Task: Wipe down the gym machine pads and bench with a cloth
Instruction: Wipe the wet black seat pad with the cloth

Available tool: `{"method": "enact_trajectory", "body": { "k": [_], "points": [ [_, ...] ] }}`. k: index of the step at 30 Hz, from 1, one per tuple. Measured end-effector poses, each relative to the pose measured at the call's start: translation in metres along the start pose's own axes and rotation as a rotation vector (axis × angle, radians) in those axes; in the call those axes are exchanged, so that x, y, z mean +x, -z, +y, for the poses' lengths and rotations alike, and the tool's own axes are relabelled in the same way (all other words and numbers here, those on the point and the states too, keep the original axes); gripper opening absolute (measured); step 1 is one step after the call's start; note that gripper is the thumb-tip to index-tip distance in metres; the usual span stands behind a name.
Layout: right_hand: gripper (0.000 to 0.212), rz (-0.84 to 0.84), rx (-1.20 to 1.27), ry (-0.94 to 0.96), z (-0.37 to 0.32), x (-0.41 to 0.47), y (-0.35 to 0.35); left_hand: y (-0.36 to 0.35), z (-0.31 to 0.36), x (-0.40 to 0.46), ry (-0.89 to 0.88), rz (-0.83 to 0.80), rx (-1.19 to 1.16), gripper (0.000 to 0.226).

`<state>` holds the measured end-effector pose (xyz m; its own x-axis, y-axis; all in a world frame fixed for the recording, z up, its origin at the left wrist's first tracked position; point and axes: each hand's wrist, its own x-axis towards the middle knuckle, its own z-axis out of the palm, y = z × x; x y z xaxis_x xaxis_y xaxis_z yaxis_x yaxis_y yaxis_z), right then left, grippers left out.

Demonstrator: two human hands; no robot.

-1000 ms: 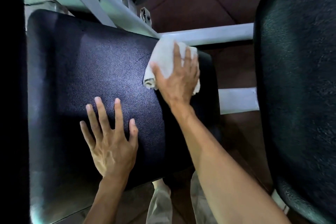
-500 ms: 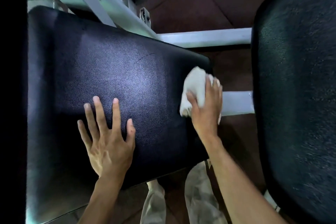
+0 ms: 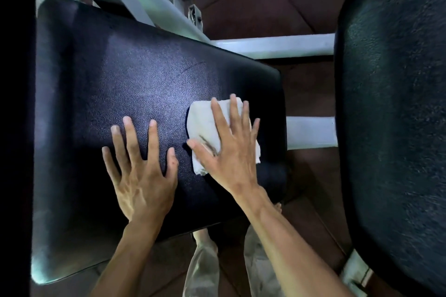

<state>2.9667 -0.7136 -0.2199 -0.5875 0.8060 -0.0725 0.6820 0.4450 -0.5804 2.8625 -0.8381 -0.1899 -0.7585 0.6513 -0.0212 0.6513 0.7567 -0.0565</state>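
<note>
Pressing the white cloth (image 3: 207,128) flat against the black pad (image 3: 120,84), I am working with my right hand (image 3: 231,149) spread wide over it, fingers extended rather than curled, so the fabric is pinned under the palm and not gripped. It is sitting on the pad's right half, toward the near edge, folded into a thick wad, which I judge is giving an even contact for rubbing. My left hand (image 3: 142,171) is lying open and empty just beside it, palm down on the vinyl, probably bracing me while I am leaning over. A second dark pad (image 3: 395,128) is waiting well apart on the right, across the white frame bars (image 3: 272,44), and I am judging it not yet wiped.
</note>
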Motion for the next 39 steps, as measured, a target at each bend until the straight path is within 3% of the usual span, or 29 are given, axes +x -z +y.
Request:
{"method": "enact_trajectory", "body": {
  "k": [6, 11, 17, 20, 22, 25, 31, 39],
  "points": [
    [0.062, 0.043, 0.081, -0.011, -0.003, 0.009, -0.005, 0.007, -0.001, 0.001, -0.003, -0.03, -0.014, 0.061],
    [0.063, -0.051, 0.236, -0.035, 0.001, -0.005, 0.029, 0.04, 0.014, -0.004, 0.02, -0.172, -0.169, 0.058],
    [0.064, -0.264, 0.27, -0.298, -0.005, -0.114, 0.101, 0.096, 0.041, -0.09, -0.146, -0.443, -0.375, 0.056],
    [0.078, -0.303, 0.195, -0.391, -0.009, -0.182, 0.135, 0.122, 0.043, -0.147, -0.168, -0.556, -0.392, 0.073],
    [0.074, -0.248, 0.174, -0.451, -0.009, -0.226, 0.15, 0.137, 0.042, -0.181, -0.227, -0.603, -0.388, 0.075],
    [0.063, -0.146, 0.195, -0.565, -0.011, -0.285, 0.171, 0.159, 0.041, -0.221, -0.349, -0.715, -0.386, 0.056],
    [0.065, 0.169, 0.289, -0.829, -0.018, -0.403, 0.196, 0.18, 0.055, -0.275, -0.736, -0.762, -0.378, 0.047],
    [0.065, 0.57, 0.472, -1.214, -0.029, -0.582, 0.204, 0.207, 0.099, -0.403, -1.213, -0.875, -0.157, 0.043]
  ]
}}
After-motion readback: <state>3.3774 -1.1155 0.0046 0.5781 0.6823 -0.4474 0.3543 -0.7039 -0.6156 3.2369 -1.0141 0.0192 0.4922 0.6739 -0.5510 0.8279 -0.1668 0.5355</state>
